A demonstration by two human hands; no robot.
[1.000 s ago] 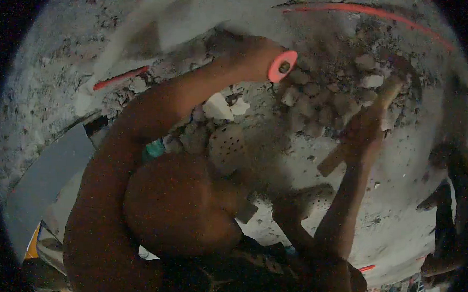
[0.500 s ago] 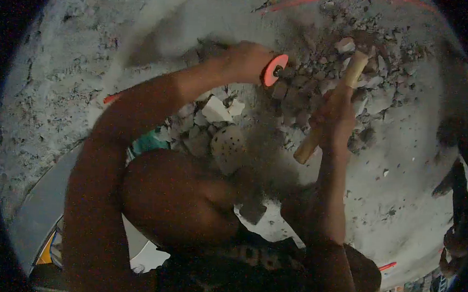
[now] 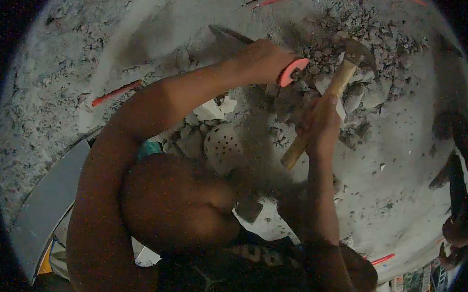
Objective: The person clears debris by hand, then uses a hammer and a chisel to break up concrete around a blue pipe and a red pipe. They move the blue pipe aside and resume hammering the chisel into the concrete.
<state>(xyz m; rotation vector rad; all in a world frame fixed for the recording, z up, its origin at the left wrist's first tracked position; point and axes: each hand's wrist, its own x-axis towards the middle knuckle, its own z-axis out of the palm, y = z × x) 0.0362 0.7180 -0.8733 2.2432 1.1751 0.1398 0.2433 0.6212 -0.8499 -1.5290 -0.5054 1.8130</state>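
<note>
My left hand [image 3: 266,61] is wrapped round a chisel [image 3: 229,34]. Its dark flat blade sticks out to the left of my fist, and a round red hand guard [image 3: 293,72] sits at the other end. In my right hand [image 3: 321,126] is a hammer [image 3: 344,73], gripped midway along its pale wooden handle. The curved metal head lies up and right over the broken rubble [image 3: 369,92], to the right of the red guard. Below my left forearm is a white chunk [image 3: 209,109] among grey lumps.
A pale rounded piece with dark holes [image 3: 224,145] lies beside the rubble near my bent knee [image 3: 179,201]. Red strips show on the grey surface at left [image 3: 116,93] and lower right [image 3: 383,259]. A grey curved panel [image 3: 49,200] stands at left; dark shapes line the right edge.
My left hand has shifted right with the chisel, and its blade now shows. My right hand has moved slightly left, and the hammer head, blurred before, is now distinct.
</note>
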